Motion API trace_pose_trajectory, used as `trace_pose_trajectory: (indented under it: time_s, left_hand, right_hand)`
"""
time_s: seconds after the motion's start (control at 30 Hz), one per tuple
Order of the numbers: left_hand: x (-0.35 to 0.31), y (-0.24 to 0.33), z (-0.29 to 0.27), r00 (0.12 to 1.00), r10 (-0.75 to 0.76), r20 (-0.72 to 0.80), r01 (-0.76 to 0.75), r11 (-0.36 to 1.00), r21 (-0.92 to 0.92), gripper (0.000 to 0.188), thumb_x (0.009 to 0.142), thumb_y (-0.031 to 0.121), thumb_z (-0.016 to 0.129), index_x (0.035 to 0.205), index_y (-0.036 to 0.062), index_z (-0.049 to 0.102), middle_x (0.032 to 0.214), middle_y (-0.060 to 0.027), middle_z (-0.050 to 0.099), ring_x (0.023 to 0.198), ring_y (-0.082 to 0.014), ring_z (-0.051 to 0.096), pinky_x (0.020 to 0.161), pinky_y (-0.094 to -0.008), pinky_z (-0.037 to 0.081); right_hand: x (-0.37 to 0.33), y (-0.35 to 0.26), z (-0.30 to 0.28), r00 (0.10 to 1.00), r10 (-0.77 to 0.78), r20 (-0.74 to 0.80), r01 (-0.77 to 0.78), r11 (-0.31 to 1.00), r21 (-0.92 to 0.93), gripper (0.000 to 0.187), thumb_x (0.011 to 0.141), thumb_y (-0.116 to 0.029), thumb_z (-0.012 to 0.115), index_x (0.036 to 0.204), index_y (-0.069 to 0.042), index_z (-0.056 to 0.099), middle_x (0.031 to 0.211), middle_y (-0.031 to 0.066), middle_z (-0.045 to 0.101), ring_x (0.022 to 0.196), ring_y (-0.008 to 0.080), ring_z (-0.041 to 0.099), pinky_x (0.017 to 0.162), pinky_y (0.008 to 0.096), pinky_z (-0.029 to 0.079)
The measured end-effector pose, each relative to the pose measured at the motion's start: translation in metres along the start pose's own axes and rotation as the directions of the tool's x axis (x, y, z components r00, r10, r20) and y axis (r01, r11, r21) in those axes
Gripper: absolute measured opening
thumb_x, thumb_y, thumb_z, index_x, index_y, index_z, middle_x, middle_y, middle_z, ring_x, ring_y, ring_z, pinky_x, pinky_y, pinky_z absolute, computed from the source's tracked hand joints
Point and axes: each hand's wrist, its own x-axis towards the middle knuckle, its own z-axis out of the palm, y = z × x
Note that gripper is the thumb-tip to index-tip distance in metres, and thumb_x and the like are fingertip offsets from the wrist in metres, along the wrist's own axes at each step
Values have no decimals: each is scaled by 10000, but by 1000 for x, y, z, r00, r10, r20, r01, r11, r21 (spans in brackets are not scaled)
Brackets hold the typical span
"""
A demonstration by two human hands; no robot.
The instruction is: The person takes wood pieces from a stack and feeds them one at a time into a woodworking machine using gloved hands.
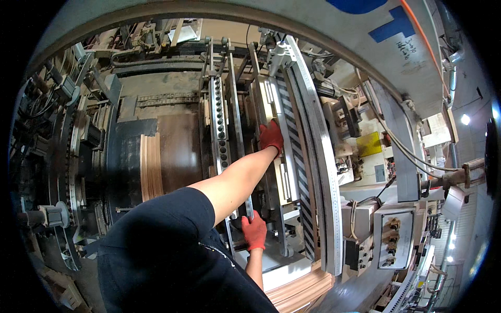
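My left hand (271, 137), in a red glove, reaches far forward with its bare forearm across the machine. It rests on a pale, bright-edged strip (285, 181) beside a black-and-white striped bar, fingertips slightly apart. What lies under the palm is hidden. Nearer to me, my right hand (254, 232), also red-gloved, is closed around the near end of a long narrow metal bar (236, 112), with thumb and fingers on either side. Left of that bar runs a rail (221, 120) with a row of dark round holes or rollers.
A stack of thin wooden boards (151, 169) stands on the left, and another wood stack (302, 289) lies at the near edge. A long metal beam (318, 156) runs along the striped bar (295, 141). Control box (395, 239), cables and an overhead grey frame (365, 57) crowd the right.
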Motion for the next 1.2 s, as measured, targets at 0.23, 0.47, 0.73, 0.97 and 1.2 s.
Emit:
trace_pose_trajectory:
  time_s: [0.23,0.47,0.73,0.97,1.2]
  left_hand:
    - [26,-28,32,998,19,55,-17,1000,-26,678,961,570,412,1433,84,397,1330,-266,557,1220,-456,537,1039,-515,405]
    - [26,-48,-29,881,340,329,-233,917,-324,707,985,521,465,1525,120,245,1286,-152,567,1138,-341,588,990,-463,434]
    - [-77,-55,-236,741,213,637,-71,968,-241,621,988,355,556,1483,96,283,1023,-60,583,831,-140,583,710,-280,486]
    - [-85,-54,-290,705,474,528,-525,849,-60,644,927,304,656,1449,47,379,1181,-171,607,1007,-199,596,879,-321,478]
    - [-99,-55,-254,528,640,558,-849,415,327,887,762,451,754,1439,31,364,1381,-225,456,1298,-385,427,1072,-484,351]
  right_hand:
    - [-5,2,-1,932,-105,-347,149,983,103,346,880,-355,693,1035,-48,653,967,160,648,923,330,622,796,414,490]
    - [51,44,-27,482,363,-797,104,880,463,286,964,-277,646,920,-16,536,872,74,575,750,215,555,683,339,469]
    - [122,70,-52,734,668,-122,113,56,992,222,938,-313,645,892,-101,599,647,34,560,456,143,507,387,281,366]
    - [46,-36,-27,854,519,39,72,-191,979,138,929,-160,586,816,-90,548,706,16,550,510,103,484,417,257,380]
    - [-19,-71,44,994,-50,-93,105,344,933,239,794,35,661,1019,13,585,881,87,659,830,157,646,762,277,520]
